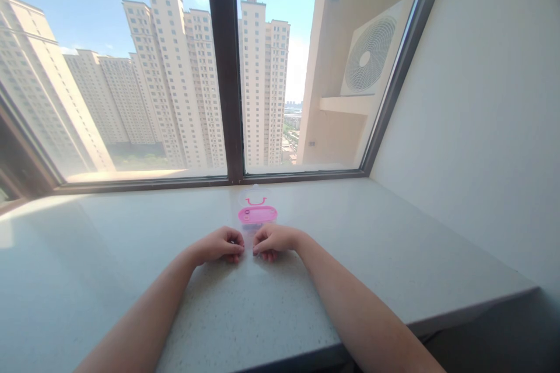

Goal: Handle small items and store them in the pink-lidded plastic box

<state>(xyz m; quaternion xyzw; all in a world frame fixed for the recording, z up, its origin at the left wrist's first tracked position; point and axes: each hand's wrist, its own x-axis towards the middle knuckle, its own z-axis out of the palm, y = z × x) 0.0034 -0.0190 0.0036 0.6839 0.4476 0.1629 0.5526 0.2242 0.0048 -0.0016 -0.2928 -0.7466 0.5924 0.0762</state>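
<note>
My left hand [225, 244] and my right hand [272, 240] rest close together on the pale speckled sill, a narrow gap between their fingertips. Each is closed, thumb and finger pinched together and the other fingers curled. Whatever they pinch, if anything, is too small to make out. Just beyond them stands a small see-through box with a pink tray [261, 214], in which a few tiny items lie. Its clear lid [256, 193], with a pink handle, is raised behind the tray, towards the window. My right hand partly covers the box's near side.
The sill's stone top [131, 262] spreads out on both sides, its front edge dropping off at the lower right. A dark window frame [231, 99] stands at the back, with tall buildings outside. A white wall [472, 128] bounds the right.
</note>
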